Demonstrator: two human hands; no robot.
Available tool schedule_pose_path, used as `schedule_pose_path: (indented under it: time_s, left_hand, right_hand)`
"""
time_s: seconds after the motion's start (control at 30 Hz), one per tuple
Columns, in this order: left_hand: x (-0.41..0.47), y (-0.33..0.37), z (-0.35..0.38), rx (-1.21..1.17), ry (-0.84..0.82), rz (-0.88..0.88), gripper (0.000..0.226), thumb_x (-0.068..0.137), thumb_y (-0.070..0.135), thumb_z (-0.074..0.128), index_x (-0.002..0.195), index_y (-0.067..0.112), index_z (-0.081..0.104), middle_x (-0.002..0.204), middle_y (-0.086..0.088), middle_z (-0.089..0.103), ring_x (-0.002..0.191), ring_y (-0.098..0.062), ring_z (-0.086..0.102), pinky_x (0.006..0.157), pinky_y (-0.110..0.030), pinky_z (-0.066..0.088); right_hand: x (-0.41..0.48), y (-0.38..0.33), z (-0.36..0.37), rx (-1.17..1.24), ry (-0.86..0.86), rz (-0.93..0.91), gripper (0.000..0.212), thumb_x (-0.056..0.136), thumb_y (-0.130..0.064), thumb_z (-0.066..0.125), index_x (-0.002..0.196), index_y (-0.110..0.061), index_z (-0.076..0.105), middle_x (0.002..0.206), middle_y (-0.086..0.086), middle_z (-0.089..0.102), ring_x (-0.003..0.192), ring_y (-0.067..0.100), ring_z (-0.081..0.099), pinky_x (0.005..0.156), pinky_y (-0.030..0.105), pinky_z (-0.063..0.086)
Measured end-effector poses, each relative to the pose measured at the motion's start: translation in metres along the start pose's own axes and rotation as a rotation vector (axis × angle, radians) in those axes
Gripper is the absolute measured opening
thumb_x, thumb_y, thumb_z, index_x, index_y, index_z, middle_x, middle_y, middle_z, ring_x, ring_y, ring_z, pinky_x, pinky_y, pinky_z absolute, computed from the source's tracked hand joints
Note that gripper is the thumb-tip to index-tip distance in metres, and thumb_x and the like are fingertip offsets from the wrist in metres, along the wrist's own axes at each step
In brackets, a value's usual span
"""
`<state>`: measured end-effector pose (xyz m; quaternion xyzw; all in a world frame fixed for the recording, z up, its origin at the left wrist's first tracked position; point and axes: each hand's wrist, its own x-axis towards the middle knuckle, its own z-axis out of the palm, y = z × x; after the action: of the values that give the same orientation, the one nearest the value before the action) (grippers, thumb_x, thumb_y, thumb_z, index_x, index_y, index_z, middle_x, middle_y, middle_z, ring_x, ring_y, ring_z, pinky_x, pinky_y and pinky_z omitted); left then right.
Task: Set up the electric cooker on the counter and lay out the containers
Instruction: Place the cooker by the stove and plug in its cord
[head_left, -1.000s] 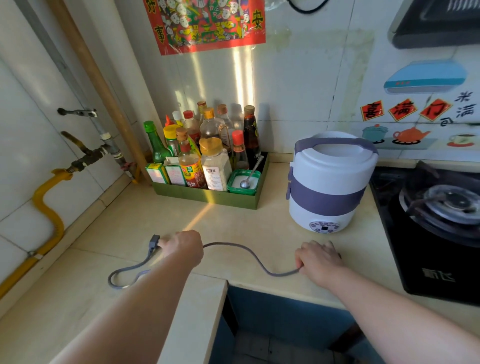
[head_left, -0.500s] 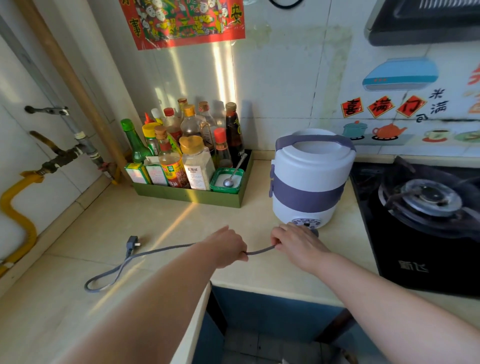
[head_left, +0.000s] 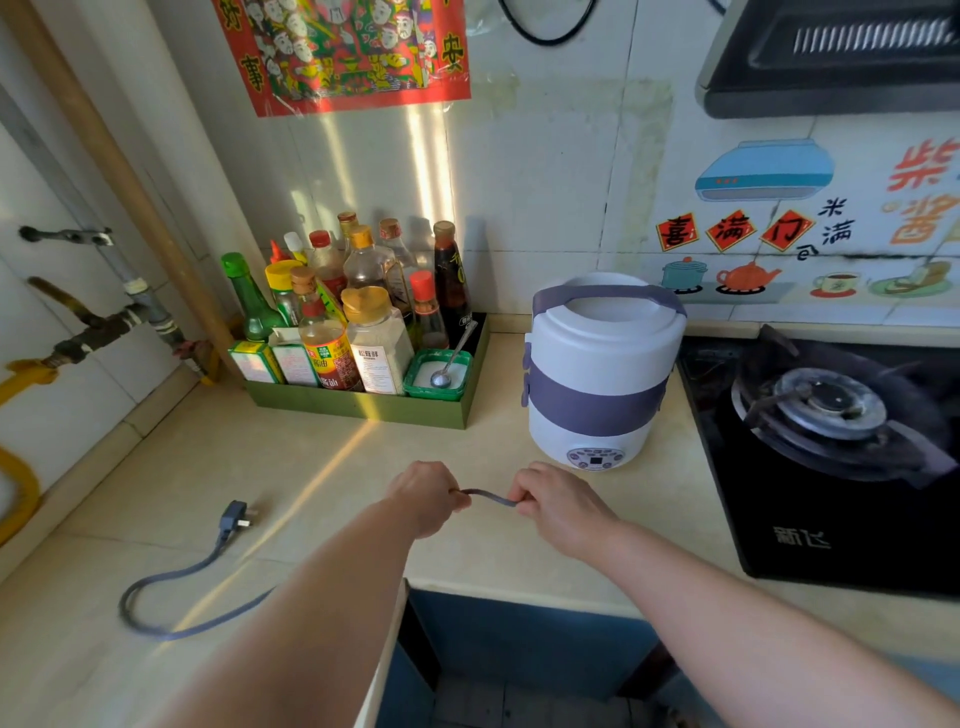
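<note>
A white and purple electric cooker (head_left: 600, 371) with a carry handle stands upright on the beige counter (head_left: 322, 467), its control panel facing me. Its grey power cord (head_left: 488, 496) runs between my two hands just in front of the cooker. My left hand (head_left: 426, 496) grips the cord on the left and my right hand (head_left: 558, 504) grips it a short way to the right. The rest of the cord loops across the counter at the left, under my left forearm, and ends in a plug (head_left: 234, 517) lying flat.
A green tray (head_left: 363, 405) packed with several sauce bottles and a salt tub with a spoon sits left of the cooker. A black gas hob (head_left: 831, 441) lies to the right. Gas pipes (head_left: 98, 327) run along the left wall. The counter edge drops off below my hands.
My left hand has slid right along the cord from near the plug until it is close to my right hand. The plug now lies free on the counter.
</note>
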<state>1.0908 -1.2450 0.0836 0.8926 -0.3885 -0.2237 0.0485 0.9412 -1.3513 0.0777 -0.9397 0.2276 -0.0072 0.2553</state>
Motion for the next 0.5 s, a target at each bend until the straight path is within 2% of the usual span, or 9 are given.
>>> schedule_pose_path:
  time_s: [0.1, 0.17, 0.23, 0.27, 0.33, 0.4, 0.5]
  left_hand:
    - [-0.002, -0.007, -0.002, 0.002, -0.046, 0.006, 0.032, 0.093, 0.040, 0.056, 0.101, 0.013, 0.071, 0.087, -0.002, 0.065, 0.080, -0.018, 0.059, 0.067, -0.026, 0.045]
    - [-0.005, -0.014, -0.005, 0.039, -0.123, 0.071, 0.035, 0.091, 0.041, 0.059, 0.115, 0.017, 0.067, 0.104, -0.001, 0.069, 0.097, -0.019, 0.061, 0.086, -0.030, 0.047]
    - [-0.009, -0.014, -0.010, 0.037, -0.170, 0.138, 0.056, 0.085, 0.042, 0.067, 0.136, 0.024, 0.051, 0.123, 0.001, 0.064, 0.116, -0.020, 0.057, 0.100, -0.035, 0.043]
    - [-0.011, -0.011, -0.010, 0.022, -0.168, 0.169, 0.065, 0.082, 0.041, 0.070, 0.139, 0.026, 0.045, 0.124, 0.001, 0.064, 0.118, -0.020, 0.056, 0.101, -0.037, 0.043]
    - [-0.013, 0.000, -0.008, 0.002, -0.098, 0.218, 0.059, 0.080, 0.040, 0.072, 0.132, 0.023, 0.048, 0.117, 0.001, 0.066, 0.110, -0.021, 0.059, 0.092, -0.034, 0.047]
    - [-0.015, 0.008, -0.006, -0.051, -0.017, 0.225, 0.036, 0.085, 0.036, 0.068, 0.114, 0.018, 0.056, 0.105, -0.002, 0.068, 0.097, -0.022, 0.062, 0.079, -0.032, 0.048]
    - [-0.014, 0.004, -0.010, -0.089, 0.020, 0.216, 0.014, 0.093, 0.029, 0.058, 0.097, 0.016, 0.060, 0.091, -0.001, 0.066, 0.086, -0.019, 0.060, 0.077, -0.031, 0.048]
  right_hand:
    - [0.002, -0.002, 0.000, 0.018, -0.025, 0.027, 0.015, 0.093, -0.017, 0.054, 0.105, -0.016, 0.063, 0.112, 0.000, 0.057, 0.106, 0.021, 0.055, 0.092, 0.032, 0.044]
    - [0.003, -0.001, 0.000, 0.009, -0.016, 0.048, 0.017, 0.092, -0.017, 0.054, 0.105, -0.017, 0.065, 0.113, -0.001, 0.058, 0.106, 0.020, 0.055, 0.092, 0.032, 0.043]
    - [0.005, -0.004, 0.001, 0.023, 0.021, 0.075, 0.019, 0.091, -0.018, 0.056, 0.106, -0.020, 0.067, 0.109, -0.003, 0.060, 0.104, 0.019, 0.057, 0.091, 0.032, 0.045]
    - [0.007, -0.008, 0.002, 0.055, 0.041, 0.090, 0.020, 0.089, -0.019, 0.059, 0.107, -0.022, 0.067, 0.104, -0.005, 0.061, 0.102, 0.018, 0.058, 0.090, 0.032, 0.046]
    - [0.010, -0.018, 0.004, 0.173, 0.066, 0.120, 0.025, 0.085, -0.019, 0.064, 0.110, -0.024, 0.064, 0.091, -0.010, 0.062, 0.096, 0.015, 0.060, 0.087, 0.031, 0.048]
    - [0.009, -0.023, 0.001, 0.241, 0.078, 0.144, 0.036, 0.081, -0.021, 0.068, 0.116, -0.025, 0.059, 0.087, -0.014, 0.063, 0.093, 0.013, 0.062, 0.086, 0.032, 0.049]
    - [0.001, -0.009, -0.011, 0.097, 0.037, 0.208, 0.044, 0.077, -0.021, 0.068, 0.119, -0.029, 0.056, 0.105, -0.012, 0.066, 0.103, 0.015, 0.060, 0.087, 0.029, 0.048]
